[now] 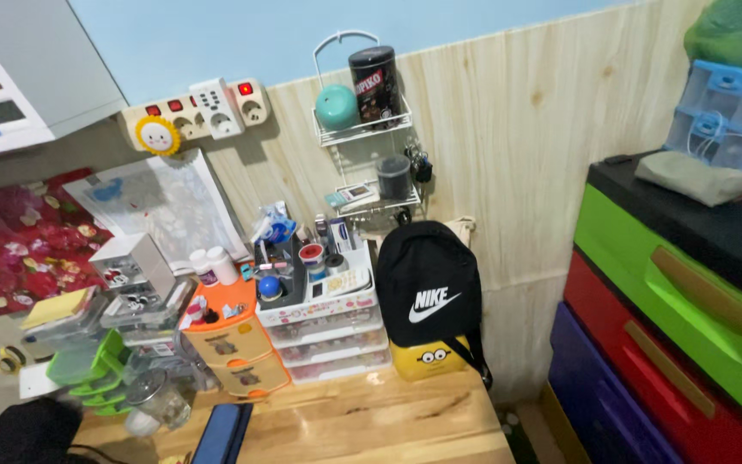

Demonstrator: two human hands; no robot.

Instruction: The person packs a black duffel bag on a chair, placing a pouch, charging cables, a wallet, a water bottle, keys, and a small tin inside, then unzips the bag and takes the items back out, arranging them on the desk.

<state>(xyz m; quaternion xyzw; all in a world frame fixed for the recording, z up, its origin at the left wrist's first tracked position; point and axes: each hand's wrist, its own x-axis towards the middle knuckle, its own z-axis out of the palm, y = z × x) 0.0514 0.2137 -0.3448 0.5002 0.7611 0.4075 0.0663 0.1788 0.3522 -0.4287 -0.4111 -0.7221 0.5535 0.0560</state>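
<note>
One pass, largest first. Occupying the right edge: plastic drawer chest [672, 283], showing green, red and purple fronts under a black top. Spanning the bottom centre: wooden surface [388, 421], running up to a wood-grain wall panel. Leaning upright against that panel, at the back of the surface: black backpack [427, 292], sitting on a yellow box. Standing just left of the backpack: white drawer unit [328, 335], carrying a tray crowded with small bottles and tubes. Touching its left side: orange drawer unit [234, 344]. Hanging on the wall above both: white wire rack [362, 129], holding a dark tin [375, 82] beside a teal round container [337, 107]. Hanging left of the rack: cream power strip [199, 107], showing red switches. Lying flat at the near edge of the surface, partly cut by the frame: dark blue case [223, 434]. Standing near its left side: glass jar [161, 399]. Regarding hands: not appearing in view, so cannot tell whether spread, pressed together or pinching.
</note>
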